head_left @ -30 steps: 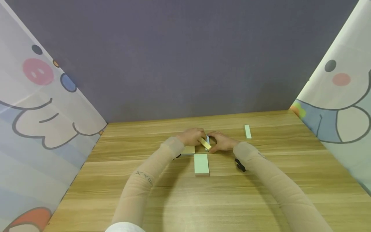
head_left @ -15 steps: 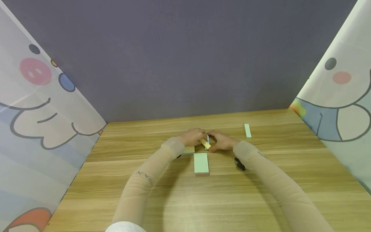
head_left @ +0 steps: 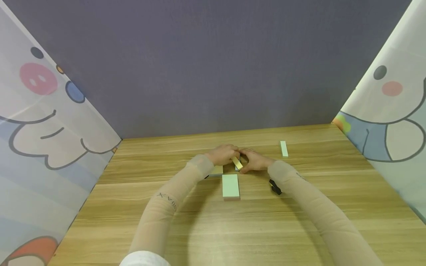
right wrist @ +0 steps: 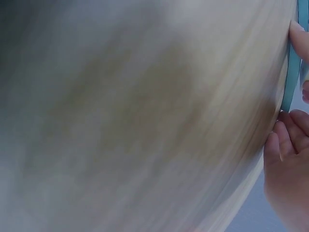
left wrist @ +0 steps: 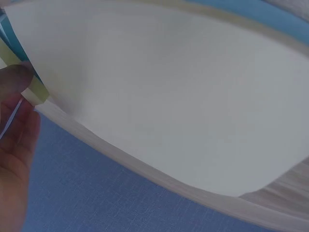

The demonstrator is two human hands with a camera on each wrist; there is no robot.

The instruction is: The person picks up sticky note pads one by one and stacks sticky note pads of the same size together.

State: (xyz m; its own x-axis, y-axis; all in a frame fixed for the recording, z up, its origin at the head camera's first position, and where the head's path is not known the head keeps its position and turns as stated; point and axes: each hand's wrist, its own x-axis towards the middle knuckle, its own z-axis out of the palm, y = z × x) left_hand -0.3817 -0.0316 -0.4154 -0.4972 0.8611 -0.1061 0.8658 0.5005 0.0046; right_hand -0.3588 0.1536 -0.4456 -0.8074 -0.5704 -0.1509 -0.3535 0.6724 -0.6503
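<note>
Near the middle of the wooden table, my left hand (head_left: pixel 222 154) pinches a narrow yellow sticky note pad (head_left: pixel 237 163) between thumb and fingers. It slants over a narrow blue sticky note pad (right wrist: pixel 292 72) and partly covers it in the head view. My right hand (head_left: pixel 254 160) spans the blue pad's length, thumb at one end and fingertips at the other. Below the left wrist lies a wider cream pad (head_left: pixel 217 171) with a blue edge underneath, partly hidden by the arm. Its pale top fills most of the left wrist view.
A pale green rectangular pad (head_left: pixel 230 186) with a pinkish lower edge lies in front of the hands. Farther right sits a narrow pale green strip (head_left: pixel 284 149). A dark grey panel (head_left: pixel 226 74) rises at the back, and cartoon-printed cloth (head_left: pixel 389 122) hangs on both sides.
My left hand has shifted slightly right, and the yellow pad has turned to a steeper slant, covering more of the blue one. The right hand stays nearly still.
</note>
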